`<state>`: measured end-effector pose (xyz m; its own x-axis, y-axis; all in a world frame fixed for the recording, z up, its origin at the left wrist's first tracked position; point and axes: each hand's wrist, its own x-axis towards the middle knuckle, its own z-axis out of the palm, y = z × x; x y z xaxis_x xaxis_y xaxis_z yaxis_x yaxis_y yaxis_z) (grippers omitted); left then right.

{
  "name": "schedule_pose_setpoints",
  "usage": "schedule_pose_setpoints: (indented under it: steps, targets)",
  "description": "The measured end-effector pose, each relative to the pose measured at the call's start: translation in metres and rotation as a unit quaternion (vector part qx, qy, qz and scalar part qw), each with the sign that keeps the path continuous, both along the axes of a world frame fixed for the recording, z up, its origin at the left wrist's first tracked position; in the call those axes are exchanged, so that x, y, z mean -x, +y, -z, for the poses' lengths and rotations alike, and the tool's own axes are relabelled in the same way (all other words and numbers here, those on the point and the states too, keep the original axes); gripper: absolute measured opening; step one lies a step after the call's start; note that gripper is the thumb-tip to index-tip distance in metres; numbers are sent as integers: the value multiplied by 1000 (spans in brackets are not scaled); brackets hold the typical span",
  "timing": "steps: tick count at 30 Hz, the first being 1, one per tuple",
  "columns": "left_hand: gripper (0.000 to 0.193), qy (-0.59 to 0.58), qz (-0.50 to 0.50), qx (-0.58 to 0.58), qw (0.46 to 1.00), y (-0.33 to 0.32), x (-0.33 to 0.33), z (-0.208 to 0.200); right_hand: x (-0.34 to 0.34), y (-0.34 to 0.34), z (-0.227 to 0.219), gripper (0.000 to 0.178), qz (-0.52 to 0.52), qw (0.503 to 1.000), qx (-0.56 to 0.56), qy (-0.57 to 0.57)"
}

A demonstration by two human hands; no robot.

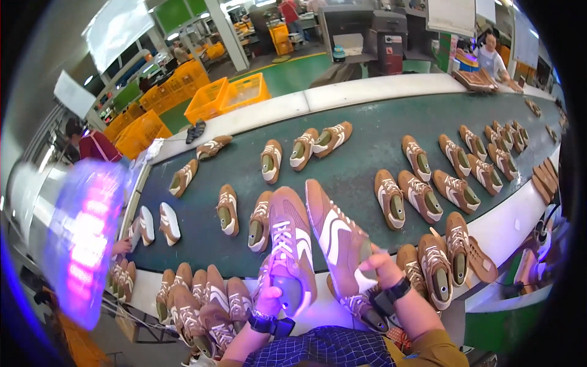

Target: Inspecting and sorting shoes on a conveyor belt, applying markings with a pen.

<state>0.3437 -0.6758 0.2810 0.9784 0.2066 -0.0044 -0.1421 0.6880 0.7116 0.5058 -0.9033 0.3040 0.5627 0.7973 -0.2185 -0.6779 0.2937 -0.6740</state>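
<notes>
My left hand (268, 301) is closed round the heel end of a brown sneaker (286, 235) with white laces and a white side stripe. The shoe is raised over the near edge of the belt, toe pointing away from me, a grey-green insert in its opening. Beside it, my right hand (383, 269) grips the heel end of a second brown sneaker (335, 235), tilted so that its striped side shows. Their toes are close together. Dark bands with small boxes circle both my wrists. Purple light falls on the left shoe and hand.
A green conveyor belt (342, 165) carries several similar sneakers. More sneakers (208, 300) crowd the near ledge at left, and others (437, 269) at right. A glowing purple panel (88, 238) stands at left. Yellow crates (244, 92) lie beyond the belt; a co-worker (489, 58) is far right.
</notes>
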Motion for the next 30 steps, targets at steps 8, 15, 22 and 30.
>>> schedule_pose_setpoints:
  steps: [8,15,22,30]
  targets:
    - [76,143,-53,201,968,-27,85,33,89,0,-27,85,-8,991,12,-136]
    - [79,-44,-21,59,997,-13,86,7,102,11,-34,74,118,965,-69,-223]
    - [75,40,-43,89,994,-16,112,2,135,-9,19,73,-162,983,-51,64]
    - [51,68,-84,176,978,-15,86,0,111,-6,18,53,-14,996,-32,83]
